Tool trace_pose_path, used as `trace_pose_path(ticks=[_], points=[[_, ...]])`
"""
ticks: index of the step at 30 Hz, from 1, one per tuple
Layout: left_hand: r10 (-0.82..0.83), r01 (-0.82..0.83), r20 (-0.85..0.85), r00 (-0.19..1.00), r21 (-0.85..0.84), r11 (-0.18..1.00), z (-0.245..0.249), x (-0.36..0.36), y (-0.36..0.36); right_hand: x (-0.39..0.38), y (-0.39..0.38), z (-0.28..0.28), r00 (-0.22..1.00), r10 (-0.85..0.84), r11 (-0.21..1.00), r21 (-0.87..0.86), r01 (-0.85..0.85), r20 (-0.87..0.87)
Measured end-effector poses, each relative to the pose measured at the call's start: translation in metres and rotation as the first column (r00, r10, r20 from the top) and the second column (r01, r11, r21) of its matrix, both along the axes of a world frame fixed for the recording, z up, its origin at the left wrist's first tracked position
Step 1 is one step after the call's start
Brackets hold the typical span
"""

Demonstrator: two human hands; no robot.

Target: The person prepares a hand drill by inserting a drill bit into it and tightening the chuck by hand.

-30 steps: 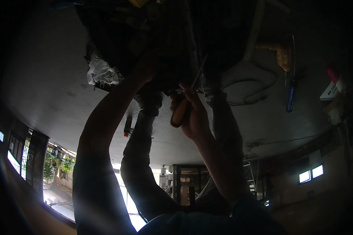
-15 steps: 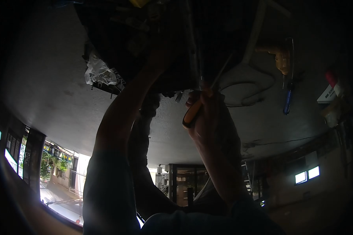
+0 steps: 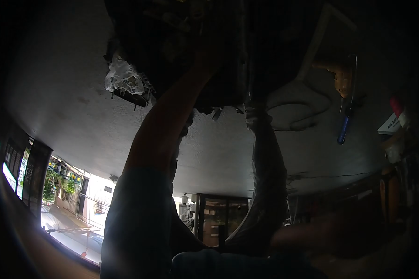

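Observation:
My left arm reaches up into a large dark object at the top of the head view. My left hand is inside its shadow, and its fingers do not show. My right arm swings low to the right, and my right hand is dark and smeared by motion. An orange and black screwdriver handle stands out at that hand, which appears closed on it; the single fingers cannot be made out. Crumpled clear plastic lies at the left edge of the dark object.
On the grey floor to the right lie a yellowish power drill, a blue-handled tool and a looped cable. Farther right are a white box and a red item. My leg stretches beside the dark object.
My right hand has left the dark object's edge and swung down and far right with the screwdriver. My left hand stays inside the dark object; the whole view has shifted slightly.

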State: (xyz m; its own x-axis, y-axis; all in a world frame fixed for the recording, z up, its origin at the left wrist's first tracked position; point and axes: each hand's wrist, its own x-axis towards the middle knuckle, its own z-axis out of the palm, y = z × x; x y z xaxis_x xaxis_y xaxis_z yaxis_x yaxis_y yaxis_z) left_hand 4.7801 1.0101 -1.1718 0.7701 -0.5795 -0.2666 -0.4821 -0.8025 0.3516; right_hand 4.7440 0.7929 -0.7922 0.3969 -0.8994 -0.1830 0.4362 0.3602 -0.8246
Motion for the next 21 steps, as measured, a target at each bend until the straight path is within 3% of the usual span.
trace_pose_path(ticks=[1, 5, 7, 8, 10, 14, 16, 18, 20, 21], points=[[-0.072, 0.066, 0.113, 0.991, 0.062, 0.996, -0.002, -0.005, 0.000, -0.003, 0.000, 0.001, 0.996, 0.023, 0.999, 0.037, -0.026, 0.086], [-0.151, 0.159, -0.057, 0.987, 0.181, 0.971, 0.025, -0.025, 0.011, -0.021, 0.012, -0.015, 0.931, 0.232, 0.962, -0.077, -0.263, -0.283], [-0.001, -0.030, -0.319, 0.948, -0.092, 0.995, 0.040, -0.030, 0.021, -0.032, 0.021, -0.029, 0.834, 0.301, 0.918, -0.098, -0.385, -0.462], [-0.002, -0.029, -0.319, 0.948, -0.093, 0.995, 0.036, -0.033, 0.028, -0.031, 0.028, -0.049, 0.876, 0.360, 0.913, -0.074, -0.402, -0.320], [0.040, -0.067, -0.288, 0.957, -0.084, 0.994, 0.020, -0.043, 0.041, -0.035, 0.060, -0.080, 0.820, 0.235, 0.917, -0.159, -0.365, -0.522], [0.186, -0.229, -0.340, 0.922, -0.092, 0.969, -0.003, -0.012, 0.037, -0.067, 0.096, -0.113, 0.738, 0.458, 0.886, 0.318, -0.336, -0.496], [0.288, -0.330, -0.363, 0.886, -0.056, 0.942, -0.031, -0.001, 0.035, -0.073, 0.112, -0.121, 0.680, 0.507, 0.856, 0.403, -0.325, -0.530], [0.251, -0.279, -0.326, 0.911, -0.042, 0.959, -0.028, 0.011, 0.030, -0.077, 0.121, -0.131, 0.622, 0.556, 0.820, 0.484, -0.304, -0.551], [0.210, -0.227, -0.292, 0.933, -0.024, 0.974, -0.023, 0.011, 0.027, -0.079, 0.125, -0.135, 0.684, 0.588, 0.758, 0.589, -0.280, -0.431], [0.185, -0.153, -0.314, 0.931, 0.124, 0.980, -0.021, 0.006, 0.027, -0.078, 0.126, -0.133, 0.686, 0.586, 0.759, 0.589, -0.278, -0.430]])
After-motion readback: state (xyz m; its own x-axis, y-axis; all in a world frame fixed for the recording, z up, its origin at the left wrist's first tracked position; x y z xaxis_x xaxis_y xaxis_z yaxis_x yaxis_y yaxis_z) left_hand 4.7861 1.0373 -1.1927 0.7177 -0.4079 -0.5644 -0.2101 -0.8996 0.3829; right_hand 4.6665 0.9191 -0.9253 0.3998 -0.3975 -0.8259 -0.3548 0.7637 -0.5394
